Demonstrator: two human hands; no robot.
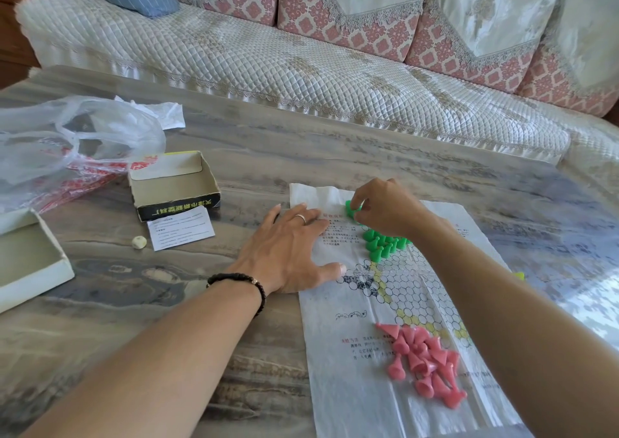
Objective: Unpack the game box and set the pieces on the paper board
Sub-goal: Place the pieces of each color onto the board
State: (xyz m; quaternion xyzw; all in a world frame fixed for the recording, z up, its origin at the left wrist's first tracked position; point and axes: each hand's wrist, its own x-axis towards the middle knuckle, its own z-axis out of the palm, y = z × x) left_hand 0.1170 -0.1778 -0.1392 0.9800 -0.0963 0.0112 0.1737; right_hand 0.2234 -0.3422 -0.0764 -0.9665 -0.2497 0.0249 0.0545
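Note:
The paper board (361, 387) lies flat on the marble table, printed with a grid of circles. My left hand (288, 253) presses flat on its left edge, fingers straight. My right hand (385, 208) pinches a green piece (351, 208) above the board's far end. Several green pieces (383, 245) stand upright in a tight cluster just below that hand. A heap of pink pieces (425, 364) lies toppled on the near part of the board. The open game box (174, 186) sits to the left, with nothing visible inside.
A white die (138, 242) and a printed leaflet (181, 231) lie near the box. The box lid (30, 263) rests at the left edge. A crumpled plastic bag (70, 142) covers the far left. A quilted sofa (301, 59) runs behind the table.

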